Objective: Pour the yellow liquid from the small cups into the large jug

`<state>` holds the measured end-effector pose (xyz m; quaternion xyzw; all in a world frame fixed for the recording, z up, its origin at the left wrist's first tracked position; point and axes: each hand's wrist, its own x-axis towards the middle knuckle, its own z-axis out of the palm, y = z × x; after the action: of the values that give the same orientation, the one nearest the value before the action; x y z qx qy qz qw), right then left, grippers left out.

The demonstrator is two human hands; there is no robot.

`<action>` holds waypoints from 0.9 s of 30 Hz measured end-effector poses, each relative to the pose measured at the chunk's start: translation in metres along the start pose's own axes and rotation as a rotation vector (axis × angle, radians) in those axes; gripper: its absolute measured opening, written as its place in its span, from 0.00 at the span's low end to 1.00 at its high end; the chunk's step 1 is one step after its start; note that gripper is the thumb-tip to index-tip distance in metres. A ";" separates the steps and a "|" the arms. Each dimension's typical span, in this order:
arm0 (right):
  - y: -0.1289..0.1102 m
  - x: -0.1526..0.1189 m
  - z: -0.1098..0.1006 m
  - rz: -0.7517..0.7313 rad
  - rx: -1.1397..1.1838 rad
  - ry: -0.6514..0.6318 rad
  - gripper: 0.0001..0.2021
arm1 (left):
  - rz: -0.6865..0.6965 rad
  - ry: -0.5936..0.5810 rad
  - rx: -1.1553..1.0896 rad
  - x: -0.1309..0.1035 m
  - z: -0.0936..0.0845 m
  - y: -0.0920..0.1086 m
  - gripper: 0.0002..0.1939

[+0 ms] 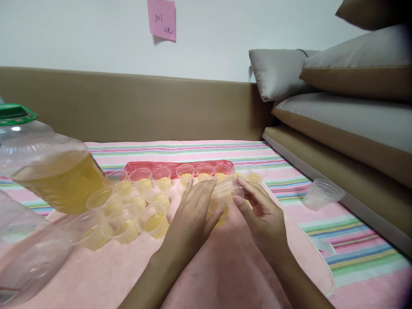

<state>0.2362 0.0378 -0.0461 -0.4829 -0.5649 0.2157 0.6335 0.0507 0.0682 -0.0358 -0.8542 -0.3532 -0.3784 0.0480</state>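
A clear plastic cup [223, 191] lies tilted on its side in the air between my hands. My right hand [265, 214] pinches its rim between thumb and fingers. The other end is in my left hand [195, 210], with the fingers over it and the thumb below; those fingers partly hide it. Whether it is one cup or a few nested ones, I cannot tell. Below and behind my hands stand several clear cups of yellow liquid [155, 222], in rows on a pink mat [135, 274].
At left stands a big clear jug [64, 180] of yellow liquid with a green cap, and a clear plastic container [35, 270] in front. Behind the cups lies a red plastic bag [141, 165]. A tipped clear cup [322, 195] lies right, near stacked cushions [350, 120].
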 end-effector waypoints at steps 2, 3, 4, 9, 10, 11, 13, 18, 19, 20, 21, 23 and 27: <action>0.000 0.000 -0.001 -0.003 -0.007 -0.010 0.20 | 0.002 -0.001 0.011 0.000 0.000 0.000 0.27; -0.001 0.001 -0.001 -0.002 -0.007 -0.015 0.20 | 0.005 0.001 0.014 0.000 0.000 0.000 0.27; -0.001 0.001 -0.002 -0.002 -0.008 -0.018 0.20 | 0.008 0.001 0.016 0.000 0.000 0.000 0.27; -0.007 0.002 -0.004 -0.011 -0.020 -0.031 0.19 | 0.030 0.043 0.044 0.001 -0.002 0.003 0.28; -0.008 0.001 -0.004 -0.003 -0.022 -0.030 0.19 | 0.042 0.053 0.054 0.001 -0.003 0.003 0.28; -0.009 0.001 -0.003 0.010 -0.023 -0.025 0.20 | 0.051 0.060 0.061 0.001 -0.003 0.003 0.27; -0.009 0.001 -0.002 0.031 -0.022 -0.009 0.21 | 0.058 0.064 0.071 0.001 -0.004 0.003 0.27; -0.009 0.000 -0.001 0.026 -0.015 -0.007 0.20 | 0.065 0.068 0.092 0.001 -0.003 0.002 0.27; -0.010 0.000 -0.001 0.016 -0.012 -0.011 0.21 | 0.061 0.069 0.094 0.001 -0.002 0.002 0.27; -0.010 0.000 -0.001 -0.002 -0.011 -0.009 0.22 | 0.056 0.073 0.096 0.002 -0.002 0.002 0.27; -0.010 -0.001 -0.001 -0.032 -0.009 0.003 0.23 | 0.048 0.080 0.097 0.002 -0.002 0.002 0.27; -0.010 -0.001 -0.001 -0.116 -0.006 0.046 0.27 | 0.031 0.094 0.092 0.002 -0.002 0.001 0.27; -0.008 -0.002 -0.002 -0.238 -0.052 0.060 0.28 | 0.003 0.093 0.067 0.002 -0.001 0.001 0.26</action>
<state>0.2354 0.0314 -0.0400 -0.4349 -0.6046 0.1095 0.6583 0.0514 0.0680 -0.0335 -0.8341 -0.3618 -0.4057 0.0936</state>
